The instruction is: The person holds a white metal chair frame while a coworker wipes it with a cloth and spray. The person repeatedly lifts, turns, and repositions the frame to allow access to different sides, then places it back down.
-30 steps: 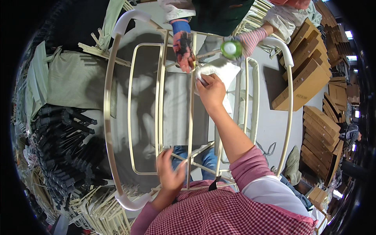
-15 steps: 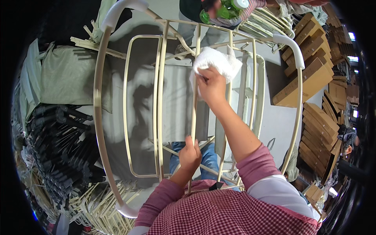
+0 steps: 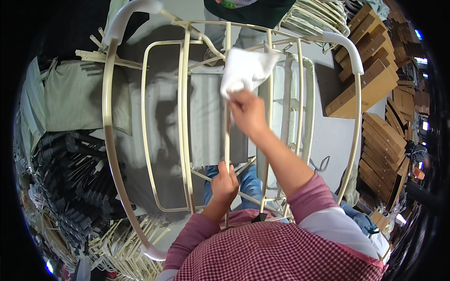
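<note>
In front of me stands a cream-coloured tubular metal frame (image 3: 184,117) with long parallel bars and white padded corners. My right hand (image 3: 248,112) pinches a white cloth (image 3: 244,68) against one of the middle bars, and the cloth's loose end spreads toward the frame's far end. Lower on that same bar, my left hand (image 3: 224,183) is closed around the tube. Some of the cloth under my right fingers is hidden.
Brown flat cartons (image 3: 368,89) are stacked to the right. Black metal parts (image 3: 75,173) pile up at left, below a pale green sack (image 3: 86,96). More cream tubes (image 3: 133,243) lie at lower left. A person in dark clothing (image 3: 251,15) stands beyond the frame.
My right hand has slid the cloth along the bar toward me, and the cloth has flattened out. My left hand keeps its grip. The other person's green bottle has mostly left the view.
</note>
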The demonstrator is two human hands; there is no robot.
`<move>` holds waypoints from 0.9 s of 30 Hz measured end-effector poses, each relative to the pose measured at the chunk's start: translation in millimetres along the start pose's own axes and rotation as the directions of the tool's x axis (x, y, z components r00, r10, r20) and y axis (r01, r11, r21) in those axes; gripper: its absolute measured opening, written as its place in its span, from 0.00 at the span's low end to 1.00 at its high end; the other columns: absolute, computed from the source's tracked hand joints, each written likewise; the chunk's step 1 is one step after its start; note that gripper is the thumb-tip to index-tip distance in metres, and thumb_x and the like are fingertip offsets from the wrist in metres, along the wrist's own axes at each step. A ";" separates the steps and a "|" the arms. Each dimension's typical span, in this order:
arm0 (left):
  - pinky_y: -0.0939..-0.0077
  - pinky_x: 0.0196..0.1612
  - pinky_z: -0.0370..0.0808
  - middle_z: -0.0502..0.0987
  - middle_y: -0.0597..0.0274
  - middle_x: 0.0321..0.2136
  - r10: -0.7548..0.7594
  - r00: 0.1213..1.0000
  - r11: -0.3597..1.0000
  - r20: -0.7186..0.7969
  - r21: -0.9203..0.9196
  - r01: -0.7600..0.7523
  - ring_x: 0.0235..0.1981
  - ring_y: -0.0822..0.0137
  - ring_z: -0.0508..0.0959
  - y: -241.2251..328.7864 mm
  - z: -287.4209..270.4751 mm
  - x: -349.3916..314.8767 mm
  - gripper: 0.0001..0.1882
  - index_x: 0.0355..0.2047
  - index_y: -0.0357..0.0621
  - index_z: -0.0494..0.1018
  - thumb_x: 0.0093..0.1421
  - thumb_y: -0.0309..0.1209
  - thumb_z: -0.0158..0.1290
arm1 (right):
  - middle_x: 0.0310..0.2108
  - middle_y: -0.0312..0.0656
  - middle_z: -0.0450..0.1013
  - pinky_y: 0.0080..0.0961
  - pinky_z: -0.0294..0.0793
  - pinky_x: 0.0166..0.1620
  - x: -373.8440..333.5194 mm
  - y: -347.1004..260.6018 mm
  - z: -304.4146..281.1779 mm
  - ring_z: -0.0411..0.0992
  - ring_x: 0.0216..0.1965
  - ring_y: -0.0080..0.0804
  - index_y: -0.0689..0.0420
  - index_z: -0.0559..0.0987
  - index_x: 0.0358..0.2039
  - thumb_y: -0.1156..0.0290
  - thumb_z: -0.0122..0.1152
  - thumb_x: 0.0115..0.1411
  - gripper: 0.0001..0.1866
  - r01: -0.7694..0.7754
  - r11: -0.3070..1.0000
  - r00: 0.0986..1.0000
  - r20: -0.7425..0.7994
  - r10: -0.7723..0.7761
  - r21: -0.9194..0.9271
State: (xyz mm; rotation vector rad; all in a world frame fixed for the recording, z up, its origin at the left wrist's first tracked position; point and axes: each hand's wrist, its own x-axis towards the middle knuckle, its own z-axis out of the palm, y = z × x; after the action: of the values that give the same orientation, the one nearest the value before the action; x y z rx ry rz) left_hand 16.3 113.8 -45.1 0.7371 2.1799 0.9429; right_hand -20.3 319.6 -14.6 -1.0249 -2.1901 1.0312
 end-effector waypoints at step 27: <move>0.53 0.38 0.73 0.77 0.46 0.33 0.047 0.984 0.998 0.170 -0.060 -0.037 0.34 0.44 0.78 -16.7 -15.7 -16.5 0.29 0.54 0.42 0.61 0.55 0.35 0.58 | 0.28 0.49 0.75 0.35 0.74 0.34 -210.0 -20.0 -90.8 0.75 0.31 0.45 0.59 0.84 0.32 0.72 0.67 0.50 0.08 -0.422 0.906 0.875 0.250 0.415 -0.026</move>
State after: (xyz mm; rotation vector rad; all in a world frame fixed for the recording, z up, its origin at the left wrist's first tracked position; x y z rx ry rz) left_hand 11.3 86.0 -44.2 0.8097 1.9876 0.9230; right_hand 157.7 181.2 28.8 -1.4698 -2.1842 1.4509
